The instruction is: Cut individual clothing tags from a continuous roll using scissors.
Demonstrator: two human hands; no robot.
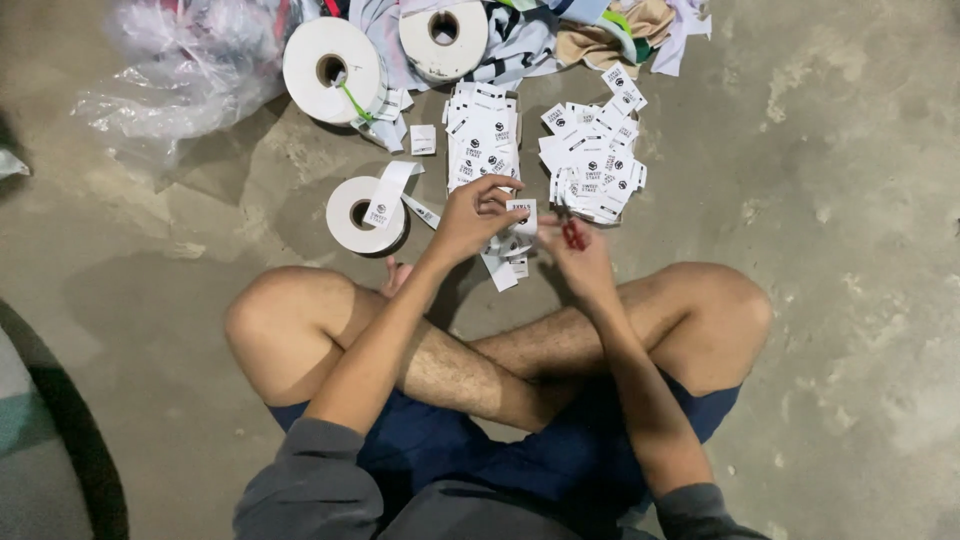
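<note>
While I sit cross-legged on the bare grey concrete floor (850, 300), head view only: my left hand (470, 222) pinches a small white printed fabric label (522, 214) at its left edge, fingers closed on it. My right hand (578, 252) is clamped on small red-handled snips (572, 234), tips at the label's right edge. Hands nearly together, label between them, just past my shins at 12 o'clock.

Step, as I judge it: cutting single labels off a white ribbon strip (500, 268) that hangs down below my left hand. Next move likely calls for lining the blades on the gap between prints, then a clean snip.

Around: neat stack of cut white labels (484, 135) at 12 o'clock, looser heap of cut labels (593, 155) at 1 o'clock. Small white label roll (364, 214) at 10 o'clock, two bigger white rolls (333, 68) (443, 38) farther off at 11 and 12. Crumpled clear plastic bag (190, 70) far at 10, mixed cloth pile (600, 30) far at 1.
</note>
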